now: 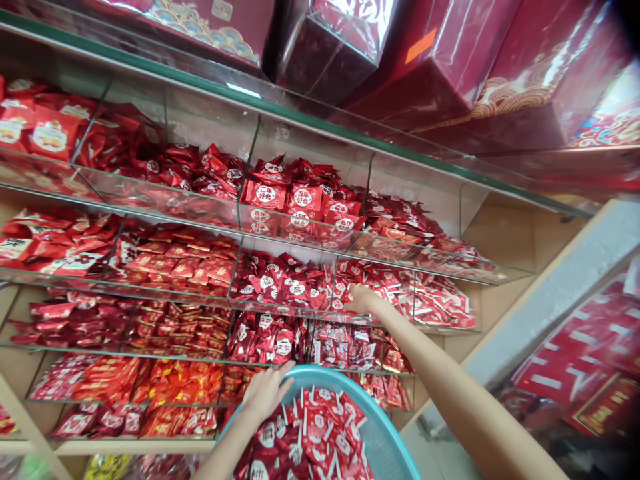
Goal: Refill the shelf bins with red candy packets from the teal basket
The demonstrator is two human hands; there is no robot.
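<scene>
My left hand (266,392) grips the rim of a round blue plastic basin (395,433), its fingers over the edge and the thumb on the inner side. Small red and dark red candy packets (327,427) with white labels fill much of the basin. My right hand (364,300) reaches into a glass-fronted shelf compartment, at a pile of red-and-white packets (395,283). Its fingers are small and mostly hidden there, so what they hold cannot be made out. Just left of it lie dark red packets (280,280) with round white labels.
Tiered shelves with glass fronts and dividers hold red, orange and gold packets (185,263). A thick glass shelf edge (310,127) crosses above, with large red gift boxes (430,60) on it. Red packaged goods (580,347) hang at right beyond a grey post (545,287).
</scene>
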